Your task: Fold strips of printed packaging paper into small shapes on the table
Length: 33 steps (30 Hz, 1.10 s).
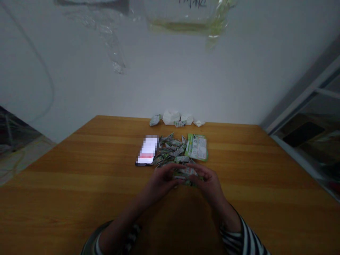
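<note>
My left hand (165,177) and my right hand (208,179) meet over the near side of the table, fingers curled and thumbs turned inward. Between them is a small green-and-white printed wrapper (188,171), gripped from both sides; its exact shape is partly hidden by the fingers. Just beyond lies a loose pile of folded, printed wrapper pieces (174,150). A flat green-and-white printed packet (197,147) rests to the right of the pile. On the pile's left side is a phone (147,150) with a lit, blurred-out screen.
Crumpled white tissues (171,117) and a crumpled silvery wrapper (155,120) lie along the back edge of the wooden table (79,170), near the wall (170,78). A shelf frame (305,85) stands at the right. Clear plastic and tape hang on the wall.
</note>
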Motion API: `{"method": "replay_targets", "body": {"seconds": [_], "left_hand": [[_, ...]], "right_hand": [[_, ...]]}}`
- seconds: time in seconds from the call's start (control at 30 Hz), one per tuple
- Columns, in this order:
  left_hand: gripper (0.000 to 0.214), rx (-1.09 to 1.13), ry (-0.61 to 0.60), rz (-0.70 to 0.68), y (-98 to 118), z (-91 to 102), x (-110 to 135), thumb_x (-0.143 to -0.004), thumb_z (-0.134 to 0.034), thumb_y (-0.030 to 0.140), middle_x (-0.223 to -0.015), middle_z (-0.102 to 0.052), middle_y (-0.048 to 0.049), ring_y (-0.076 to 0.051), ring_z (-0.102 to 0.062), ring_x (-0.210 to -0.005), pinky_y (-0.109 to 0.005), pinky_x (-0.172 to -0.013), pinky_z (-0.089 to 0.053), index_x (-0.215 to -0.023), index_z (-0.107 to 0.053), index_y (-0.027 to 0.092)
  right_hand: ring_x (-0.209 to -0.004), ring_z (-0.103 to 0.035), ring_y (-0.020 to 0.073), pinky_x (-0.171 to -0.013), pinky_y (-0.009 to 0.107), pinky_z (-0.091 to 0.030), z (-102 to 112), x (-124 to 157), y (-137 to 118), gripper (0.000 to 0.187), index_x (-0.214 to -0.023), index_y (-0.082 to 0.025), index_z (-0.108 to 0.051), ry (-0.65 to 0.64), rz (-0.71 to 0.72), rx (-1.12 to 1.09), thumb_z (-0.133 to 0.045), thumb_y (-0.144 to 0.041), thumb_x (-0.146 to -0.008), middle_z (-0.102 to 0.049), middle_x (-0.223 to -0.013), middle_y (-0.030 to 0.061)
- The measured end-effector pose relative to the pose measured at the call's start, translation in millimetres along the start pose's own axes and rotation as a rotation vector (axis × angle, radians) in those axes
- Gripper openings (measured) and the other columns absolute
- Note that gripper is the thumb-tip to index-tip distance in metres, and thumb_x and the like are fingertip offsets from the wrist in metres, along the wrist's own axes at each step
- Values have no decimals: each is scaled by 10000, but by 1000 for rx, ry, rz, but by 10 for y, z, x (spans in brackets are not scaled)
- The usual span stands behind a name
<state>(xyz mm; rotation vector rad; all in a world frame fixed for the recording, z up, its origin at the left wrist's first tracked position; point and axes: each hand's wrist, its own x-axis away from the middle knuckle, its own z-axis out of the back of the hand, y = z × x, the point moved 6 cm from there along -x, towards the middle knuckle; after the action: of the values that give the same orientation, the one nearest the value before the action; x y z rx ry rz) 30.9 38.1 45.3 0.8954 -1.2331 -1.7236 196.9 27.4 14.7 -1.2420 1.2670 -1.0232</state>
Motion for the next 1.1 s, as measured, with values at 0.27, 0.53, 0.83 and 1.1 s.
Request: {"method": "replay_targets", "body": {"seconds": [0.27, 0.53, 0.83, 1.1], "left_hand": [[318, -65, -77, -99, 65, 35, 60, -826, -622, 184, -1016, -711, -39, -190, -669, -883, -283, -760, -535, -1139, -640, 236], [334, -98, -124, -107, 54, 45, 78, -865, -544, 156, -1004, -714, -46, -200, -656, -907, -296, -784, -515, -1176, -628, 244], [284, -82, -39, -75, 71, 42, 64, -891, -572, 360, -740, -651, -8, -147, -578, -649, -235, -608, -451, -1115, -653, 207], [261, 58, 26, 15, -80, -84, 41, -888, -576, 398, -596, -520, 48, -107, -480, -534, -187, -484, -332, -1045, -596, 190]], "right_hand": [[-871, -658, 211, -743, 294, -543, 50, 29, -190, 312, -1047, -292, -749, 13, 252, 279, -766, -239, -740, -699, -958, 52], [-888, -656, 213, -775, 305, -549, 53, 28, -199, 297, -1017, -307, -755, 15, 209, 239, -780, -253, -726, -679, -934, 37], [-995, -663, 246, -873, 360, -524, 56, 5, -140, 334, -1056, -287, -736, -15, 159, 225, -773, -256, -726, -719, -1071, 51], [-925, -696, 264, -813, 381, -558, 11, -7, -68, 220, -948, -213, -750, 137, 101, 161, -731, -307, -750, -760, -976, 75]]}}
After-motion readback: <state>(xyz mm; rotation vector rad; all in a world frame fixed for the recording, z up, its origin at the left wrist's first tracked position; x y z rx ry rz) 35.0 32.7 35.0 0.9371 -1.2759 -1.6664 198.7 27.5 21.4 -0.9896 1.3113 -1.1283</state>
